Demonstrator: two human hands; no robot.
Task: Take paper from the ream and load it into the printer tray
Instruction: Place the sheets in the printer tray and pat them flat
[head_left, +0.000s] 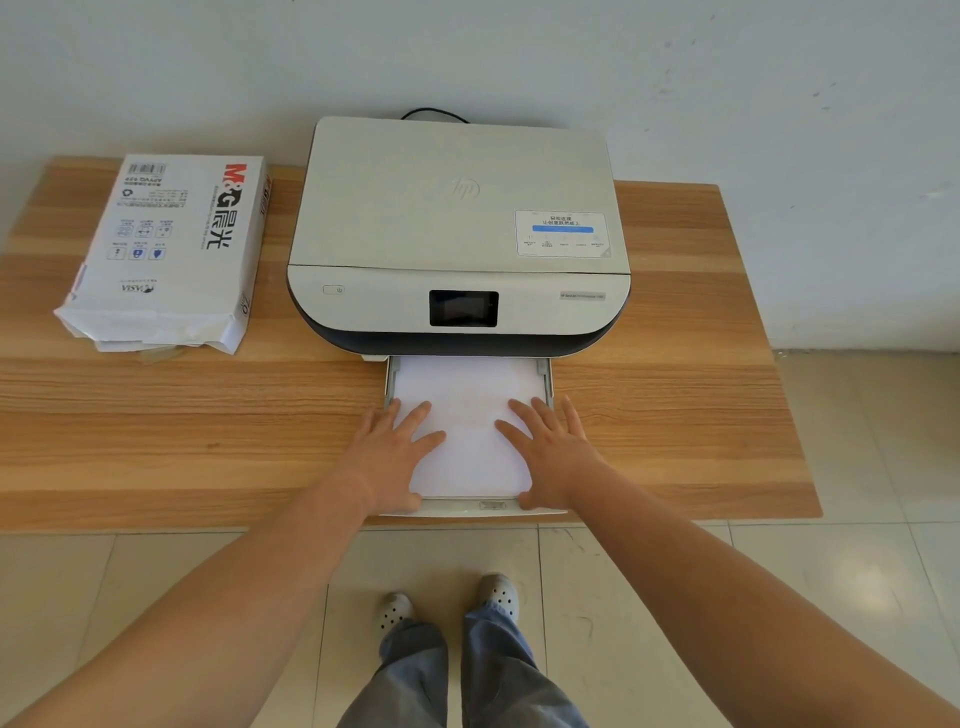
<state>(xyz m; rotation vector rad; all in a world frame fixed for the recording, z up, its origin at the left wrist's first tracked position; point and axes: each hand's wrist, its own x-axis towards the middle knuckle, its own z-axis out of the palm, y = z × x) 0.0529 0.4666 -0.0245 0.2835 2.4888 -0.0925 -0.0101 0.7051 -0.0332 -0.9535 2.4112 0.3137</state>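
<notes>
On the wooden table (675, 405), whose grain runs in light and darker bands from side to side, my printer (457, 234) sits toward the back against a pale, scuffed wall (779, 78), with a black cable (434, 113) looping out behind it. Its tray (467, 506) is pulled out toward me, reaching the table's front edge, and a stack of white paper (467, 410) lies flat inside it between the side guides. My left hand (397, 457) rests palm down on the left side of the sheets, fingers spread wide, thumb at the stack's near corner. My right hand (548, 452) mirrors it on the right side, also flat and splayed, gripping nothing. Well apart on the left of the table lies the ream (166, 249), its white wrapper torn open at the near end, with printed red and black lettering on top. Below the table edge I see glossy beige floor tiles (675, 597), my blue jeans (462, 670) and grey perforated clogs (498, 592).
</notes>
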